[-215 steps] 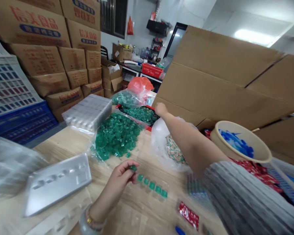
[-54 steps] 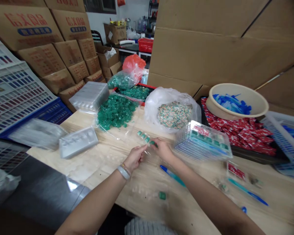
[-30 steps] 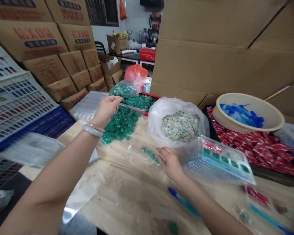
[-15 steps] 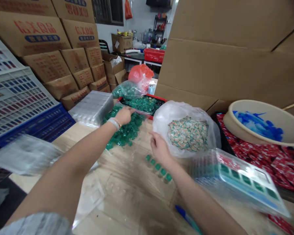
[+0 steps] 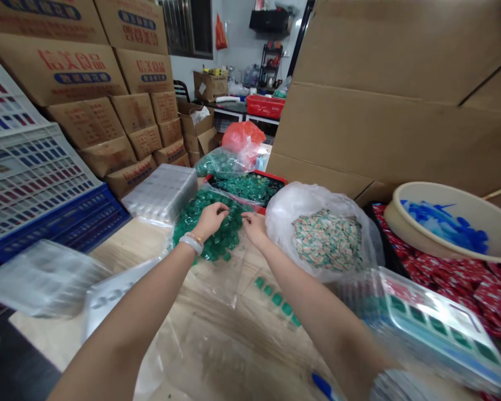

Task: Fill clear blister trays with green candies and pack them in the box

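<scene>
Over green pieces (image 5: 223, 245), left hand (image 5: 211, 220); beside right hand (image 5: 255, 229), white bag (image 5: 280, 209).

Glossy, translucent green pieces (image 5: 217, 249), plastic-looking, fill the centre above a smooth, wood-grained table (image 5: 119, 243). Crinkled, filmy plastic forms the whitish bag (image 5: 280, 203). At right, the cream basin (image 5: 409, 225) is smooth plastic; upper left, the boxes (image 5: 87, 69) are matt cardboard.

Hands (image 5: 210, 221) close together, arms (image 5: 140, 312) outstretched
</scene>
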`<action>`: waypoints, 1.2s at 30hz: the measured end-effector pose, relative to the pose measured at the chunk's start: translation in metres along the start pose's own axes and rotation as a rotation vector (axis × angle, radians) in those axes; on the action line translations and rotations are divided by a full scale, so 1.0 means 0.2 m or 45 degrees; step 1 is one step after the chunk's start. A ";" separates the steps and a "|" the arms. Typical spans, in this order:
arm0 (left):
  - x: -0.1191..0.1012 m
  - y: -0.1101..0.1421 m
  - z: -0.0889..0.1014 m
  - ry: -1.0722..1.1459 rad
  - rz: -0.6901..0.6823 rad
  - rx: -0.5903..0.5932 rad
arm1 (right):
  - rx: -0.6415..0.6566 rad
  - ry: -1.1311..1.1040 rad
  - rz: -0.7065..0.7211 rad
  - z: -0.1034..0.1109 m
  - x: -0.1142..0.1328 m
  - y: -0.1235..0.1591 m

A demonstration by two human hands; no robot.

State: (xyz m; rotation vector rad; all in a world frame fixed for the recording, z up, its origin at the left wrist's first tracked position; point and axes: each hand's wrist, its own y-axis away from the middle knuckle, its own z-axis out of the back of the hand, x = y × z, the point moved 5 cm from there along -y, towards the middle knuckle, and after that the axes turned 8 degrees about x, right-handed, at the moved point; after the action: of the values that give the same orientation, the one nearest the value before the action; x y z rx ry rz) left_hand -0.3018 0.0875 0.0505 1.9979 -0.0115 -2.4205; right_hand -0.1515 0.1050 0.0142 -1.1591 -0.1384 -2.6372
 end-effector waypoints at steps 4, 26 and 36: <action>0.01 0.07 -0.01 0.311 0.119 -0.037 | 0.111 -0.372 0.107 -0.03 0.10 0.01; 0.05 0.22 -0.01 1.092 0.379 -0.092 | -0.074 0.058 0.457 0.00 0.32 0.09; 0.05 0.32 -0.13 0.061 0.150 0.104 | -0.077 0.127 0.535 0.23 0.33 0.35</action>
State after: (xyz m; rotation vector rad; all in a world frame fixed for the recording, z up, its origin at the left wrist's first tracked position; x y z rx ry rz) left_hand -0.2792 0.0236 0.0365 2.0247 -0.2244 -2.3362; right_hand -0.1427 0.0340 0.0927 -0.9482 0.1856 -2.3295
